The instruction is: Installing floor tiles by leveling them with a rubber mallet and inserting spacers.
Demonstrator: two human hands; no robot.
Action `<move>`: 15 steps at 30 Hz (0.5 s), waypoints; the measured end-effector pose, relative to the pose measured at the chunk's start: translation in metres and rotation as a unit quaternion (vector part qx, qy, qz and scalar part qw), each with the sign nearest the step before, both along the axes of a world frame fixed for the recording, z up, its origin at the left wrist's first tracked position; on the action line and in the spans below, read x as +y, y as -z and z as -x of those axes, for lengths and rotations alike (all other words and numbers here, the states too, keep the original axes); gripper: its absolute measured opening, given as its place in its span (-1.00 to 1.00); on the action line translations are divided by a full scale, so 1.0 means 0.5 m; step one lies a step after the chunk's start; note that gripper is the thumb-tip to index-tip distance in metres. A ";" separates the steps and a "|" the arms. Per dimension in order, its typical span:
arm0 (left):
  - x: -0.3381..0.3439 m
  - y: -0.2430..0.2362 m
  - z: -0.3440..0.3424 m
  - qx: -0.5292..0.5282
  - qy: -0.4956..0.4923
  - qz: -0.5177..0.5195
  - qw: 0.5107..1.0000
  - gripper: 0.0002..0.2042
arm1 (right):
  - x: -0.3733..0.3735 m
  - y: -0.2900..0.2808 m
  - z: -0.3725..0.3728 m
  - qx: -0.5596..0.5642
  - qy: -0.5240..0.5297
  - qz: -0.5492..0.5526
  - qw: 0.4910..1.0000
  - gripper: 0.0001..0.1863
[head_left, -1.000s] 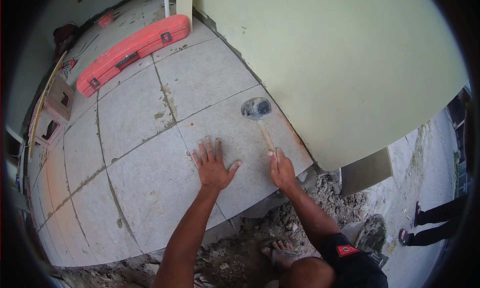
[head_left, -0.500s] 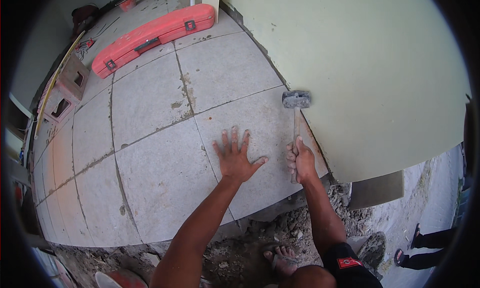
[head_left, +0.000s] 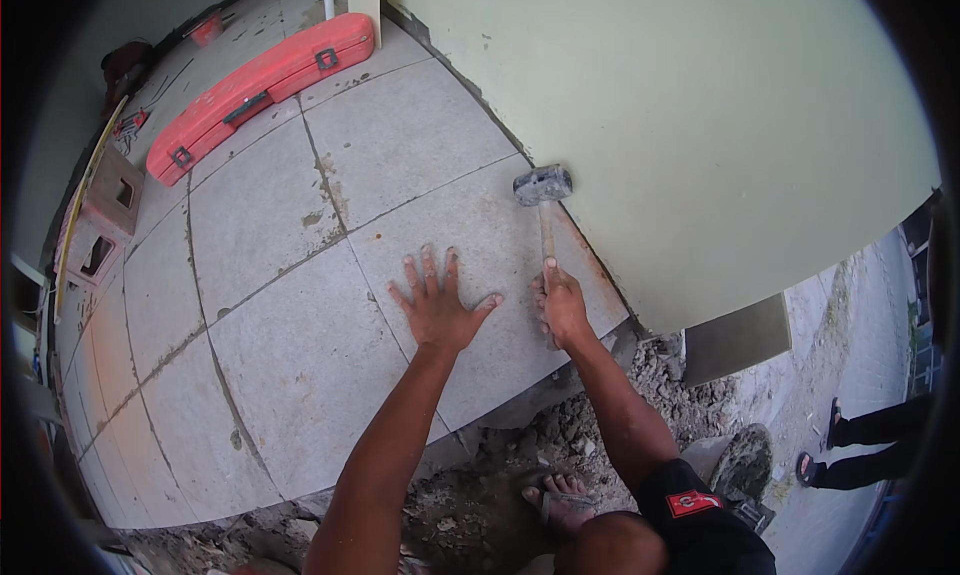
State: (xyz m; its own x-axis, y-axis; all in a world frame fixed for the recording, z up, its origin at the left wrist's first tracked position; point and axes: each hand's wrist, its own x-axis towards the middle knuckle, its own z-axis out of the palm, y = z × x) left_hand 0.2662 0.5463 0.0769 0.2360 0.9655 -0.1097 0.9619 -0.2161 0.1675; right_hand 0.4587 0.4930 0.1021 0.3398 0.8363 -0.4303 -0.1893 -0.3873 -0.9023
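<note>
My left hand [head_left: 440,310] lies flat on a large light grey floor tile [head_left: 480,380], fingers spread and dusty, with nothing in it. To its right, my right hand [head_left: 562,305] is wrapped round the pale handle of a mallet [head_left: 543,186]. The mallet's dark head, smeared with grey dust, is over the tile's far right side beside the foot of the green wall [head_left: 700,175]. Whether the head touches the tile cannot be made out.
A long red plastic case [head_left: 260,90] lies on the tiles further back. Pinkish blocks [head_left: 105,220] with a yellow strip stand at the left. Rubble [head_left: 640,415] borders the tiles' near edge, around my foot [head_left: 560,500]. Another person's legs [head_left: 870,445] show at right.
The whole view has shifted, so the scene sits further left. My left hand stays spread on the same tile, and the mallet remains in my right hand near the wall.
</note>
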 end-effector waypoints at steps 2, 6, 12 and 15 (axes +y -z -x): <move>-0.003 0.007 0.030 0.011 -0.001 -0.001 1.000 0.17 | -0.021 -0.029 0.044 0.019 0.013 -0.030 0.999 -0.35; -0.009 -0.004 -0.049 0.009 -0.007 -0.013 1.000 0.16 | -0.049 0.144 -0.071 -0.246 -0.013 -0.104 0.964 -0.34; 0.002 -0.004 0.007 0.039 -0.042 -0.003 0.998 0.17 | -0.096 -0.030 0.010 -0.035 0.012 -0.083 0.996 -0.47; 0.005 -0.002 0.009 0.037 -0.042 -0.017 0.998 0.16 | -0.119 -0.052 0.001 -0.079 0.039 -0.206 0.975 -0.53</move>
State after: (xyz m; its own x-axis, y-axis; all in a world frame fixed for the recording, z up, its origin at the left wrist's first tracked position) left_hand 0.2616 0.5485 0.0777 0.1470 0.9850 -0.0899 0.9862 -0.1390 0.0896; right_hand 0.4580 0.4334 0.1283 0.4438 0.8961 -0.0006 -0.0490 0.0236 -0.9985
